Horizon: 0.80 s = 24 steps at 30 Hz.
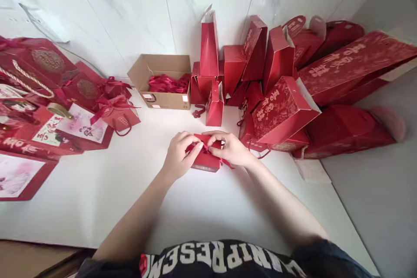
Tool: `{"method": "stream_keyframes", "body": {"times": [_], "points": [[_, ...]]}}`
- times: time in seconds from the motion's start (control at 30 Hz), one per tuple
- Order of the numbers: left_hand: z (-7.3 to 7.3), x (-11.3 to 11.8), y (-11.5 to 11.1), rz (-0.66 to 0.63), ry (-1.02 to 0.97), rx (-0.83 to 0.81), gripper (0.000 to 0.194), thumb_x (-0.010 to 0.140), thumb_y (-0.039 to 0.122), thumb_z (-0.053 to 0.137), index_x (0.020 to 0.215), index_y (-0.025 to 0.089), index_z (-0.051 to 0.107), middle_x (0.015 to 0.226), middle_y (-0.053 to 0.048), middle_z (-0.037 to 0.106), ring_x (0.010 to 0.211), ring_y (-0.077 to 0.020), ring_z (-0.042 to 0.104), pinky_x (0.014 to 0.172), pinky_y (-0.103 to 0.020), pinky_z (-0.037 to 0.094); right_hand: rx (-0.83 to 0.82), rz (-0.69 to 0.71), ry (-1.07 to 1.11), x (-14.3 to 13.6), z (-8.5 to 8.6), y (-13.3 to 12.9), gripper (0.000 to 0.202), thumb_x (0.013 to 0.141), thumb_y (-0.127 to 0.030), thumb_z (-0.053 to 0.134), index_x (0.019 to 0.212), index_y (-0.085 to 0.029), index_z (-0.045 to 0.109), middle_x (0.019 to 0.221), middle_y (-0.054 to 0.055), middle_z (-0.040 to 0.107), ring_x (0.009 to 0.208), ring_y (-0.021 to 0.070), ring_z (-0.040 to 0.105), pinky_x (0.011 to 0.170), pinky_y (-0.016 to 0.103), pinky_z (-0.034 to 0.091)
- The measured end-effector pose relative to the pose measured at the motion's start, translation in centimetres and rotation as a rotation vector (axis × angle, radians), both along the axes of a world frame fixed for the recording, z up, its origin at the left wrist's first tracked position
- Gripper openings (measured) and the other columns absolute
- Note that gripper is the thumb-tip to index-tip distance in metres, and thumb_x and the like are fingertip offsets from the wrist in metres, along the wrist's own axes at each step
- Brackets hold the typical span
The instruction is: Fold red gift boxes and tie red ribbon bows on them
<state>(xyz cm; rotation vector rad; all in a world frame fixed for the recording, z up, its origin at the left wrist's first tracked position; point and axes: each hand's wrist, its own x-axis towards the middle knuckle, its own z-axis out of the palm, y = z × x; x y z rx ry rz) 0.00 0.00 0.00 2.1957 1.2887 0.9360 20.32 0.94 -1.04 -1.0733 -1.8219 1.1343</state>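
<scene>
On the white table (pixel 137 191) in front of me lies a small red gift bag (pixel 206 165). A dark red ribbon (pixel 206 149) crosses its top, with a loose end sticking out at the right. My left hand (pixel 182 153) pinches the ribbon between thumb and index finger from the left side. From the right, my right hand (pixel 230 147) has its thumb and fingers closed on the same ribbon. Both hands touch or nearly touch the bag; the ribbon's exact shape between the fingertips is partly hidden.
Behind my hands stands an open cardboard box (pixel 166 100) of red ribbons (pixel 169 83). Several red bags (pixel 276 108) crowd the right side. At the left are decorated bags, including a small one with a bow (pixel 121 113). A white wall (pixel 130 8) closes the back.
</scene>
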Motion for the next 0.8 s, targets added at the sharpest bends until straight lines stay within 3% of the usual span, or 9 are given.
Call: {"method": "stream_keyframes", "body": {"times": [0.2,0.57,0.8], "points": [[0.4,-0.1,-0.2,-0.008,0.094,0.039,0.016,0.095,0.021,0.049,0.079,0.02,0.053,0.084,-0.001,0.055,0.082,-0.017,0.052,0.081,-0.034,0.04,0.026,-0.035,-0.071,0.1,0.5,0.1,0.004,0.074,-0.017,0.06,0.075,-0.021,0.06,0.121,0.005,0.067,0.11,0.0206,0.063,0.096,0.034,0.044],[0.7,-0.8,-0.3,-0.096,0.26,0.078,0.014,0.093,0.014,0.044,0.08,0.019,0.046,0.083,0.0,0.053,0.079,-0.0158,0.049,0.081,-0.034,0.038,-0.01,-0.092,-0.157,1.7,1.4,0.2,0.004,0.072,-0.018,0.056,0.072,-0.022,0.055,0.113,0.005,0.068,0.107,0.0212,0.062,0.089,0.034,0.047],[0.7,-0.9,-0.2,0.002,0.308,0.125,0.014,0.089,0.013,0.047,0.077,0.019,0.048,0.083,0.0,0.056,0.078,-0.0162,0.052,0.078,-0.035,0.037,0.051,-0.108,-0.256,1.9,1.6,0.1,0.006,0.071,-0.017,0.057,0.07,-0.022,0.053,0.102,0.003,0.068,0.089,0.0198,0.064,0.08,0.034,0.048]]}}
